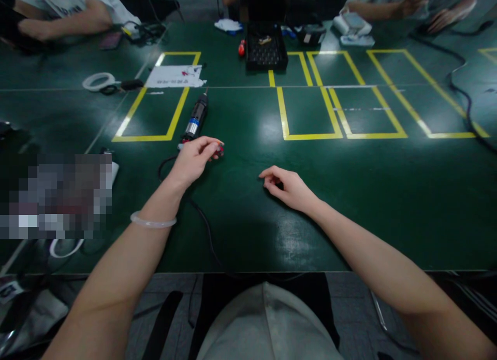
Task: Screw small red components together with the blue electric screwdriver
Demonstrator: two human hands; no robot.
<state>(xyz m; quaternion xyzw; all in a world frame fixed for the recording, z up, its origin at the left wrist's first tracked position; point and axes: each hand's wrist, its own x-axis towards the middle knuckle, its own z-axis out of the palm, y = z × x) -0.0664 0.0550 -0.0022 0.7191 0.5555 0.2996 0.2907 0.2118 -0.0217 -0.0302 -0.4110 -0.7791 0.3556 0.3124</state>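
My left hand [196,157] is closed in a pinch over the green table [240,220]. A small red and dark piece [220,150] shows at its fingertips, too small to name. Just beyond that hand lies an electric screwdriver [197,115] with a black and silver body and a blue ring, its bit pointing away from me. Its lower end is partly hidden by the hand. My right hand [289,188] rests near the table, fingers loosely curled, index finger and thumb apart, with nothing visible between them.
A black tray [267,63] holding small parts stands at the back, with a red object [242,48] beside it. Yellow tape [310,137] marks rectangles. A white sheet [173,76], a white cable coil [99,82] and a black cable [205,222] lie about. Other people sit opposite.
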